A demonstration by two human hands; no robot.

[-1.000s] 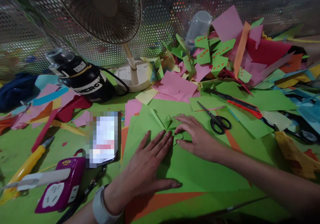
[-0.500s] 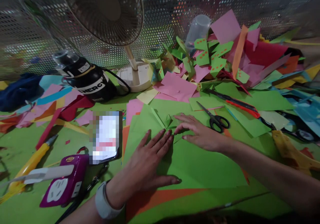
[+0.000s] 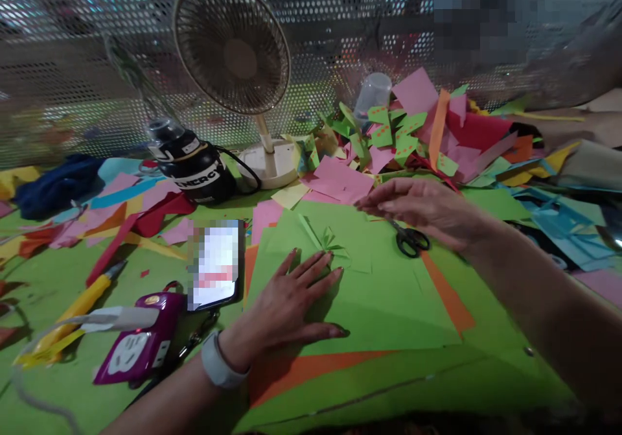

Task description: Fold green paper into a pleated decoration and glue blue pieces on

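My left hand (image 3: 304,299) lies flat with fingers spread on a large green paper sheet (image 3: 389,312). Just beyond its fingertips rests a small green paper cutout (image 3: 328,240) with leaf-like pieces, beside a narrow green paper strip (image 3: 308,229). My right hand (image 3: 420,208) hovers above the sheet's upper right, fingers loosely bent and pointing left; I see nothing in it. Below it are black-handled scissors (image 3: 413,242), their blades partly hidden by the hand. Orange paper (image 3: 311,370) shows under the green sheet.
Left of the sheet are a phone (image 3: 216,266), a purple device (image 3: 140,341) with a cable and a yellow cutter (image 3: 78,308). Behind stand a black bottle (image 3: 194,172) and a fan (image 3: 238,56). Paper scraps (image 3: 403,127) pile up near a mesh screen; a plastic cup (image 3: 373,94) stands there.
My right hand has lifted off the cutout and moved right and away from me, over the scissors. My left hand stays flat. The view has tilted up and shifted left.
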